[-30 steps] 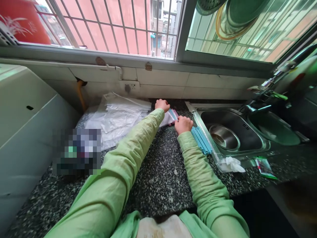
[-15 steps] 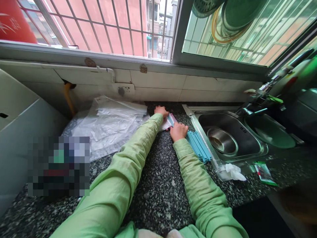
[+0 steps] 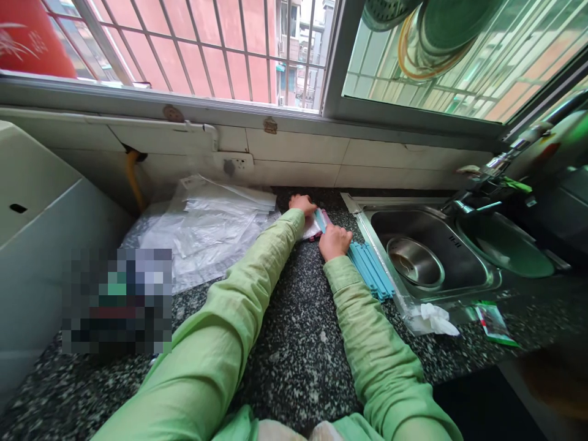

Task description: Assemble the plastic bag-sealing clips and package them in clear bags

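Observation:
Both arms in green sleeves reach across a speckled granite counter (image 3: 298, 343). My left hand (image 3: 302, 204) presses on a small clear plastic bag (image 3: 312, 228) with a blue and pink strip along its edge. My right hand (image 3: 335, 241) lies on the same bag's near end, fingers curled over the strip. A stack of blue sealing sticks (image 3: 371, 271) lies right beside my right hand, along the sink's rim.
A pile of clear plastic bags (image 3: 206, 226) covers the counter at the left. A steel sink (image 3: 478, 275) with a metal bowl (image 3: 416, 262) is at the right, a crumpled white tissue (image 3: 434, 317) and a green packet (image 3: 493, 321) near its front. A white appliance (image 3: 32, 245) stands far left.
Both hands stay on the small bag; the right hand has slid slightly toward me along the strip. The view has shifted a little.

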`<state>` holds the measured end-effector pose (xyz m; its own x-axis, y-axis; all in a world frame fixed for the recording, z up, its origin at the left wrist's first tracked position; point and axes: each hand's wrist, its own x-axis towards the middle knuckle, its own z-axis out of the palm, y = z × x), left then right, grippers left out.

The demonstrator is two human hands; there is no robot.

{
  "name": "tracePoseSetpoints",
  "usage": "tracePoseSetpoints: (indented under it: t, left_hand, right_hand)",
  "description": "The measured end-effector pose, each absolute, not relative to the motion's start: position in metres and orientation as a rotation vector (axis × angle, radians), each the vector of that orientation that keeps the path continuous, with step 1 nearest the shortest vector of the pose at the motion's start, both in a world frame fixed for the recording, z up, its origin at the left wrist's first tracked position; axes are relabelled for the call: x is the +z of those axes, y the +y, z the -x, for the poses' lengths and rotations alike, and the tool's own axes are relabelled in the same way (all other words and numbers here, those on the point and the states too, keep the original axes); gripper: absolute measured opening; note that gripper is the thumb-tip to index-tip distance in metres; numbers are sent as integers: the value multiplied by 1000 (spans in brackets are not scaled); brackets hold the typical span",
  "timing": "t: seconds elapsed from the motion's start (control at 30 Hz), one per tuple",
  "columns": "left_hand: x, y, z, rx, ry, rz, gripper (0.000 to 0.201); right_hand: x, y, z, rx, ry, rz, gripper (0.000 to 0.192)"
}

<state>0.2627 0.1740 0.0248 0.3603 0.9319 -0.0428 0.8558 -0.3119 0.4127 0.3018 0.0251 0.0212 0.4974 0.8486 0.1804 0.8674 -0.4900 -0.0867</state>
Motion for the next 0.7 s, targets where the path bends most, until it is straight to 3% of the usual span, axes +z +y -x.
tracePoseSetpoints:
  t: [0.7]
  left_hand:
    - [42,176,-248,191,1618,-2137,56]
  right_hand:
    - [33,18,-298,-378,-1491,2265,27]
